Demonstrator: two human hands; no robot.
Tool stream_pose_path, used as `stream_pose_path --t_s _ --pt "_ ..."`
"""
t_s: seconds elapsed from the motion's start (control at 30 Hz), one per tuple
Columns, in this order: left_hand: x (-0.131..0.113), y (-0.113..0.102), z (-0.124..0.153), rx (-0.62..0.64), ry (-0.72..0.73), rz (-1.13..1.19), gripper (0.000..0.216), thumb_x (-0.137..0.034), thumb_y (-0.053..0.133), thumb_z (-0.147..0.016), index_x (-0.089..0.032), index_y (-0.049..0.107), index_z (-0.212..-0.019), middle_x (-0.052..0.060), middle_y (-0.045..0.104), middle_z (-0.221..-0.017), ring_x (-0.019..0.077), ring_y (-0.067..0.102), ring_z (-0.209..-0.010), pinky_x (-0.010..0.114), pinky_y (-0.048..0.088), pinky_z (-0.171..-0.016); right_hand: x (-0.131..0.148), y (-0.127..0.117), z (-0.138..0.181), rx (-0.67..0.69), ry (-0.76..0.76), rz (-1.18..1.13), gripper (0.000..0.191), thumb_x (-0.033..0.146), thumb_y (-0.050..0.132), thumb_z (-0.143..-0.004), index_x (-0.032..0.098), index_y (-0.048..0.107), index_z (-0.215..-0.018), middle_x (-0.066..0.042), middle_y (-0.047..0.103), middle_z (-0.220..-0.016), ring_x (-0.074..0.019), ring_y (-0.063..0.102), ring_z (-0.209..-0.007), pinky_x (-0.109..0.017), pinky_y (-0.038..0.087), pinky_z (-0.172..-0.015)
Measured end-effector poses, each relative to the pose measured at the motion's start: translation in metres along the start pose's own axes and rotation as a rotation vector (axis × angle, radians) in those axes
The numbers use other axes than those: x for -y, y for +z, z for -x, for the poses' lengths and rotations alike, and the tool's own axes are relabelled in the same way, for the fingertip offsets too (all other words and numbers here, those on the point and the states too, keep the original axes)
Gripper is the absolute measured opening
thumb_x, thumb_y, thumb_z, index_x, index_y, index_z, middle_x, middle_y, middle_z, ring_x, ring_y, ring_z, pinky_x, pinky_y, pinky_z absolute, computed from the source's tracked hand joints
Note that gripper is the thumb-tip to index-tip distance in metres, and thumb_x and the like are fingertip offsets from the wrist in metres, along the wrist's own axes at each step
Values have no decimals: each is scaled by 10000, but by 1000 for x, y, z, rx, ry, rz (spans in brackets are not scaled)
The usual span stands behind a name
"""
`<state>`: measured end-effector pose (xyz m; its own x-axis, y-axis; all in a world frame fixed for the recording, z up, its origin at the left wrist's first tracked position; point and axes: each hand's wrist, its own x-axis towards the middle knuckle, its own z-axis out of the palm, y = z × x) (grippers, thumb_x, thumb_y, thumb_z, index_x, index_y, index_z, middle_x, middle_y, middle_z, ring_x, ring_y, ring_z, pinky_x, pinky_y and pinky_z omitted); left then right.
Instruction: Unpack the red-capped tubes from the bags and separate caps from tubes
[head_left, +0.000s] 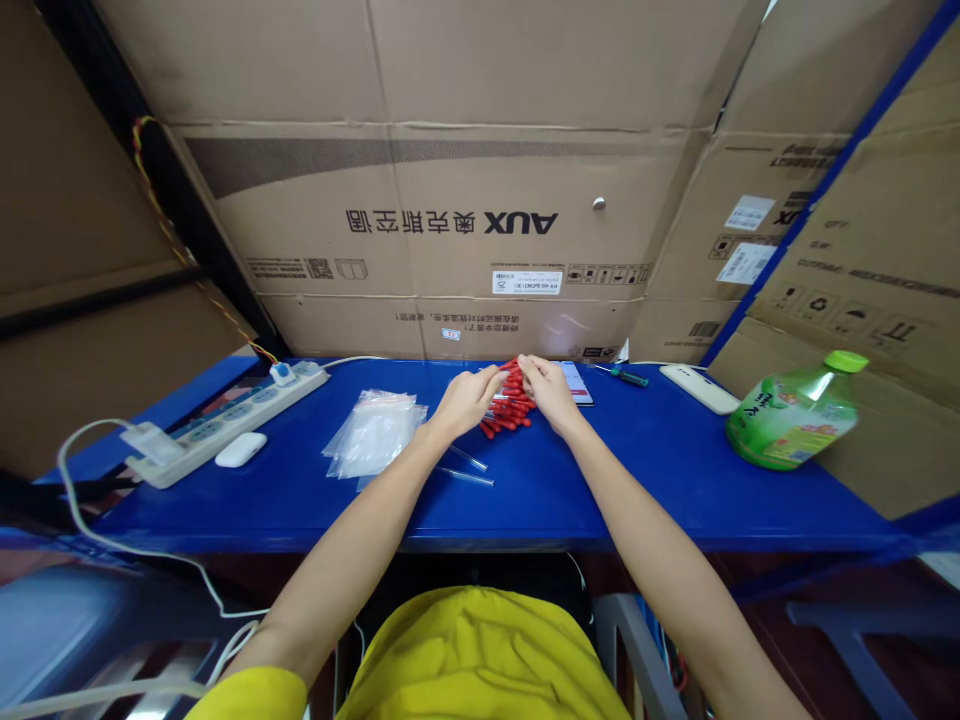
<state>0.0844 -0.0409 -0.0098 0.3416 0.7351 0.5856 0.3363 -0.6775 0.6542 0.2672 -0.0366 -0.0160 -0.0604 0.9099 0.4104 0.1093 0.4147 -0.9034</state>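
A pile of small red-tipped pieces (pixel 510 412) with slim shafts lies on the blue table, between and just below my hands. My left hand (pixel 471 394) is at the pile's left side with its fingers closed; whatever is in them is hidden. At the pile's far right edge, my right hand (pixel 547 388) pinches with thumb and fingertips at a red-tipped piece. Two clear thin tubes (pixel 466 477) rest on the table in front of my left hand. Left of that hand lies a stack of clear plastic zip bags (pixel 373 435).
Behind my right hand is a phone (pixel 576 384), with a green screwdriver (pixel 628 377) to its right. A white power bank (pixel 699 389) and a green bottle (pixel 796 418) stand farther right. At left are a power strip (pixel 232 420) and a white earbud case (pixel 241 450). Cardboard (pixel 450 170) walls the back.
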Motion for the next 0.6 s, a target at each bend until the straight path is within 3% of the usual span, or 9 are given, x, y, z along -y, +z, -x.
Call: stream_pose_path --t_s 0.37,0.6 --pt "-2 0 -4 52 59 -70 364 -368 529 -1026 -206 622 -714 -5 568 -597 144 445 -514 266 264 -603 0 -6 -1 -71 -115 227 531 655 491 -964 225 456 -654 23 441 -600 -145 413 -607 -285 315 -576" --pt "0 2 -5 27 69 -147 437 -409 455 -1054 -202 534 -678 -15 501 -575 131 391 -512 276 254 -586 8 -7 0 -124 -168 352 531 613 460 -1000 227 379 -644 36 399 -575 -135 369 -590 -296 276 -583"
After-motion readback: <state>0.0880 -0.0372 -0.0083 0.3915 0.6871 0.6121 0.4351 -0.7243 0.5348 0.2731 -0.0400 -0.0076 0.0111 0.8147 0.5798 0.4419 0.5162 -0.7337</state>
